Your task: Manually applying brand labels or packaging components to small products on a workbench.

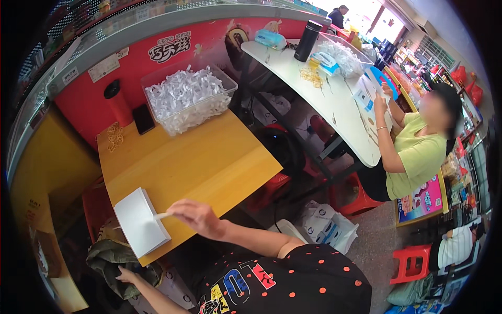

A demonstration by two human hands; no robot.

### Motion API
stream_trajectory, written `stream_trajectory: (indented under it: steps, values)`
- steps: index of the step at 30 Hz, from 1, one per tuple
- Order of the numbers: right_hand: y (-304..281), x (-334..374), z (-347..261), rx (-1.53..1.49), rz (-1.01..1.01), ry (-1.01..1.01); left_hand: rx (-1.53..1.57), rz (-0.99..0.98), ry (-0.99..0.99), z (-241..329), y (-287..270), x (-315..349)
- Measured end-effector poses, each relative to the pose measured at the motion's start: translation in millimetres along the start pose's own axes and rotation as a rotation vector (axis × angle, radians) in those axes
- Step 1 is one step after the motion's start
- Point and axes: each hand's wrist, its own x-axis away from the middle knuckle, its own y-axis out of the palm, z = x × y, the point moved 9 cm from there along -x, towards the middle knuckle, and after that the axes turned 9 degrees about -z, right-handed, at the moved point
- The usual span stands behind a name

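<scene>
Black top point(293, 280) with orange dots, bare forearms

White paper stack point(140, 221), yellow wooden table point(198, 162), clear bin point(188, 99) of white strips, red stool point(410, 261)

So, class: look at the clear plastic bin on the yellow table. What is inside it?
The clear plastic bin holds a heap of small folded white paper slips, piled to the rim. The heap covers the bin's bottom, so anything beneath it cannot be seen.

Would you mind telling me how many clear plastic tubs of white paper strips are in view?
2. One clear plastic tub of white paper strips stands at the yellow wooden table's far edge; another is on the white table. Others may be hidden.
</scene>
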Motion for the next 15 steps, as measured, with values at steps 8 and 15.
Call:
stream_trajectory:
  steps: [8,15]
  values:
    - [-39,-6,-15,0.031,-0.007,0.032,0.496,-0.855,0.142,152,-36,214]
    - [-1,10,-47,-0.112,-0.219,-0.224,0.477,-0.823,0.307,214,-120,249]
